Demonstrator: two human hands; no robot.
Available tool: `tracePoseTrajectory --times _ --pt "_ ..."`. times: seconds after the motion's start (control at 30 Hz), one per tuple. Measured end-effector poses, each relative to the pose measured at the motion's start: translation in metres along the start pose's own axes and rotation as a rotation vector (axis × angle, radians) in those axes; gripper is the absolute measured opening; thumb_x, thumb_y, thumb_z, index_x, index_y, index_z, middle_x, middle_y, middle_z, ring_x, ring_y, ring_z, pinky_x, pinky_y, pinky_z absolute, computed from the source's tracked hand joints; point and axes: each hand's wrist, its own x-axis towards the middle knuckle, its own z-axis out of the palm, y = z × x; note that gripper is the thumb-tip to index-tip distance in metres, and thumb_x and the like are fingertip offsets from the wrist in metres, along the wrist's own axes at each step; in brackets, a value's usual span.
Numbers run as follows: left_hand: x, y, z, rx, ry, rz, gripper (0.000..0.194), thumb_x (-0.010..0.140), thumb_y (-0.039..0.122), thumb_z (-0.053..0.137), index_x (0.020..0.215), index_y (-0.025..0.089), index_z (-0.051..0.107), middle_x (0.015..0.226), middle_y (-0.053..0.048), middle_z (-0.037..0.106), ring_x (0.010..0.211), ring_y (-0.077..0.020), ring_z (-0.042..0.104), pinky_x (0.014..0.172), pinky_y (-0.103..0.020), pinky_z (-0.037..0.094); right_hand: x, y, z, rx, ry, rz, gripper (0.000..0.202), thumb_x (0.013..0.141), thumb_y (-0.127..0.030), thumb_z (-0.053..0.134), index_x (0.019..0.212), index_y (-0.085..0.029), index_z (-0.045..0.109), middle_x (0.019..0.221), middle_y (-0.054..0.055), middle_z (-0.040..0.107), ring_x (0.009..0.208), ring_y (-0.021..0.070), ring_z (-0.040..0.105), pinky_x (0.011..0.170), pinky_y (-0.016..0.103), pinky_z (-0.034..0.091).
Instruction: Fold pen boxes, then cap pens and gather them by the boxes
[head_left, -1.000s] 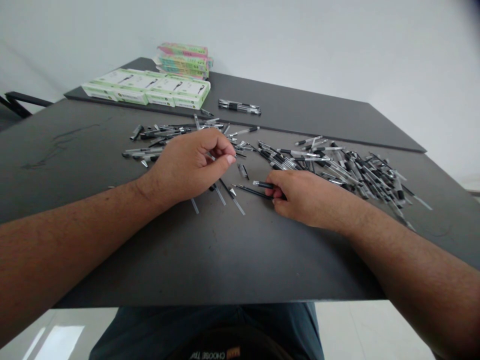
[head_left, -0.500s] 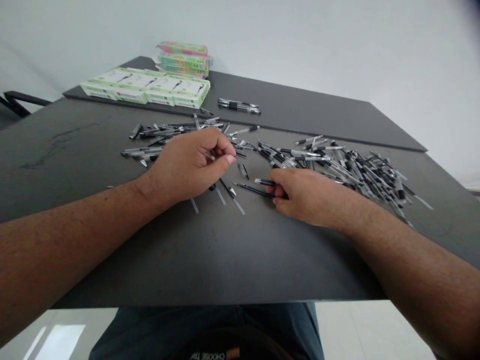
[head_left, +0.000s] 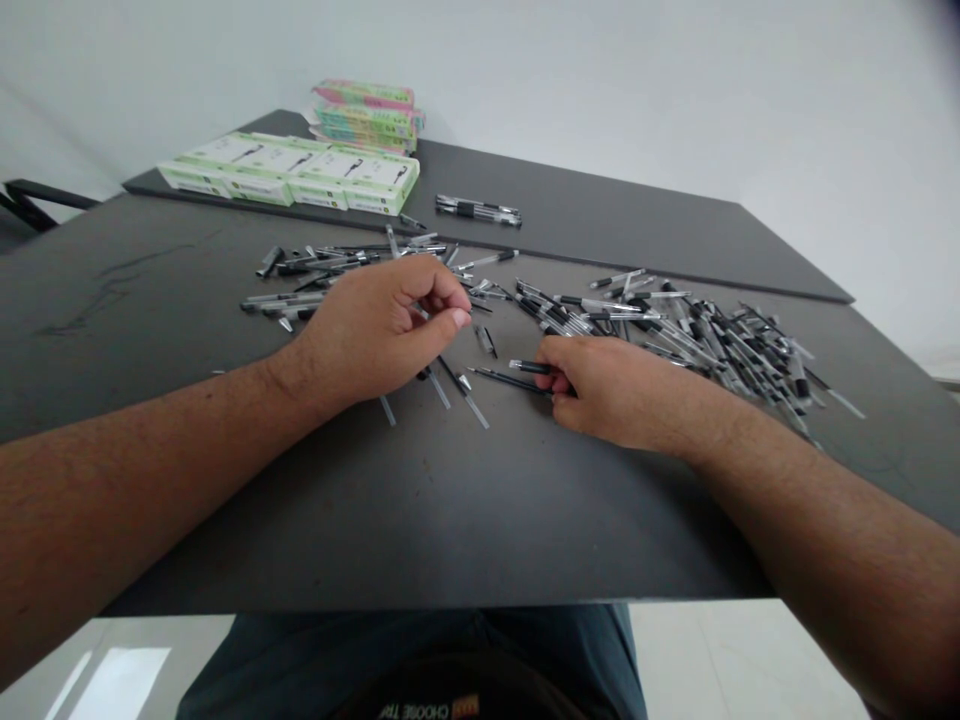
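- The right hand (head_left: 615, 392) has its grip closed on a black pen piece (head_left: 529, 367). Its clear end sticks out of the fingers toward 9 o'clock.
- A thin dark stick (head_left: 504, 378) sits just under that piece and points to 9 o'clock too. I can't tell if the right hand holds it or only touches it.
- The left hand (head_left: 375, 325) has its thumb and finger tips close together, over some pen bits. I can't tell if its grip has anything tiny in it.
- A small clear and black bit (head_left: 486, 341) lies near the right hand, at 10 o'clock.
- Sticks with clear ends (head_left: 476, 410) poke out near the left hand, at 4 o'clock.
- More pen bits (head_left: 330, 262) are at 10 o'clock from the left hand. A big pile of pens (head_left: 739, 355) is at 2 o'clock from the right hand.
- White and green boxes (head_left: 375, 178) are at 11 o'clock from the left hand, and a few pens (head_left: 478, 211) lie at 1 o'clock from it.
- To hold these well, I think soft, steady finger tips are best. Keep the thin tip straight and don't press it on the table (head_left: 450, 500), as it might bend or roll.
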Motion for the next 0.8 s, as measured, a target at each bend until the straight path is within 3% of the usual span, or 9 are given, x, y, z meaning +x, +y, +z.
tracePoseTrajectory --times 0.5,0.67,0.8 --pt "0.000 0.001 0.000 0.010 -0.011 -0.012 0.008 0.102 0.028 0.069 0.100 0.024 0.075 0.097 0.000 0.083 0.089 -0.0208 0.077 0.086 -0.037 0.057 -0.001 -0.007 -0.005 -0.075 -0.007 0.029 0.029 0.089 -0.011 0.068 0.114 -0.022 0.075 0.096 0.006 0.081 0.082 0.0237 0.069 0.073 0.035 0.042" --pt "0.000 -0.004 0.002 -0.017 0.002 0.016 0.008 0.100 0.029 0.069 0.099 0.025 0.076 0.097 -0.001 0.083 0.088 -0.0220 0.078 0.085 -0.038 0.058 0.000 -0.010 -0.010 -0.141 0.020 0.038 0.013 0.090 -0.013 0.068 0.096 -0.023 0.073 0.096 0.008 0.079 0.086 0.0247 0.069 0.077 0.036 0.043" --pt "-0.001 -0.005 0.004 -0.104 -0.024 0.020 0.018 0.100 0.034 0.068 0.112 0.023 0.077 0.101 -0.005 0.085 0.089 -0.0231 0.079 0.086 -0.038 0.061 -0.002 -0.011 -0.009 -0.159 0.121 0.014 0.009 0.093 -0.015 0.065 0.091 -0.023 0.070 0.095 0.009 0.077 0.087 0.0252 0.068 0.079 0.036 0.044"
